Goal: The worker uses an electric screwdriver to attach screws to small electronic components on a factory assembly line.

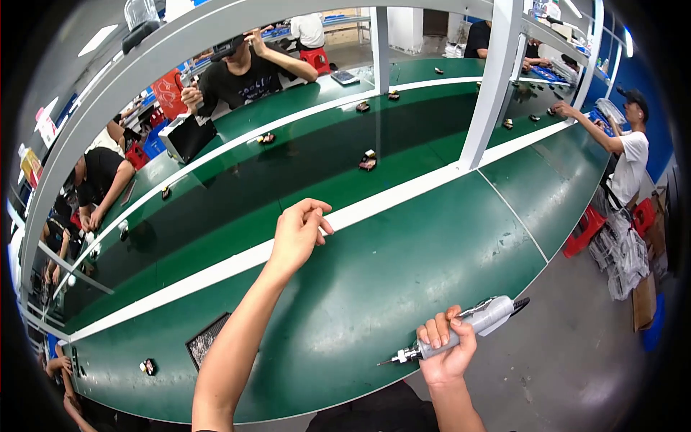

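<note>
My right hand is wrapped round a grey electric screwdriver at the near edge of the green table. Its thin bit points left, and a black cable leaves its back end. Stretched forward, my left hand hovers by the white divider strip, fingers loosely bent and apart with nothing seen in them. Beyond it, a small dark assembly with a yellow part lies on the dark green belt. Another small dark part rests at the near left of the table.
A dark tray of tiny pieces lies beside my left forearm. A grey frame post rises from the divider. Several small assemblies sit along the belt. Co-workers sit across it and at the right, where a person reaches over the belt. Red stools stand there.
</note>
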Demonstrator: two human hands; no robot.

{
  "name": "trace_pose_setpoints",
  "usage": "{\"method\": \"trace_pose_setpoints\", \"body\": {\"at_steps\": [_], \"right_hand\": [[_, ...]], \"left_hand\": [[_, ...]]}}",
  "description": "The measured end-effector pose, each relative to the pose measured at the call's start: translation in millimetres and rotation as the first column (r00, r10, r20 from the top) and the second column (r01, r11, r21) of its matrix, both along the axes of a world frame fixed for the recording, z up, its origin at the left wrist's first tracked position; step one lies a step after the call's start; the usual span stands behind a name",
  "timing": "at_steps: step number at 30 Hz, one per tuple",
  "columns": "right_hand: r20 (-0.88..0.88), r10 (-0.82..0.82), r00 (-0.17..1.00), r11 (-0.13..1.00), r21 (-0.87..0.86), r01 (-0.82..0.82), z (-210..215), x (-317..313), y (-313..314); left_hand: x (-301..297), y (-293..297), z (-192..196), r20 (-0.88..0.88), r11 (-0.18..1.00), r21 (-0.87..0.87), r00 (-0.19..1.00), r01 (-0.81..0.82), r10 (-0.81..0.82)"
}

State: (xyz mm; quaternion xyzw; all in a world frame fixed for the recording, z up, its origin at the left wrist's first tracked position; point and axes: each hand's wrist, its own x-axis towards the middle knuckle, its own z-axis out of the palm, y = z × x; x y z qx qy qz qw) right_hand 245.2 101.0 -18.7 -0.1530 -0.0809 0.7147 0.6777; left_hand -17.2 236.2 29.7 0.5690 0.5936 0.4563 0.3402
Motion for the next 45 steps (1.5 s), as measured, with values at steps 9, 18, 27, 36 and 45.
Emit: {"method": "trace_pose_setpoints", "body": {"at_steps": [9, 18, 27, 36, 45], "right_hand": [[-0.082, 0.161, 0.984, 0.985, 0.08, -0.155, -15.8, 13.0, 3.3], [-0.134, 0.278, 0.951, 0.961, 0.039, -0.275, -7.0, 15.7, 15.3], [-0.137, 0.293, 0.946, 0.956, 0.039, -0.29, -3.2, 15.9, 12.3], [-0.103, 0.314, 0.944, 0.945, 0.126, -0.301, -19.7, 25.4, 2.5], [-0.096, 0.292, 0.952, 0.949, 0.148, -0.277, -19.8, 26.3, -2.8]], "left_hand": [[25.7, 136.9, -46.5, -0.28, 0.991, 0.096, 0.958, 0.095, -0.065], [31.3, 180.3, -34.6, -0.636, 0.994, 0.0, 0.767, 0.106, -0.082], [19.4, 197.9, -50.6, -0.897, 0.957, 0.125, 0.441, 0.261, -0.003], [35.6, 35.5, -4.4, -0.924, 0.877, -0.05, 0.312, 0.478, -0.222], [46.4, -166.7, -12.4, -0.926, 0.79, -0.096, 0.238, 0.605, -0.295]]}}
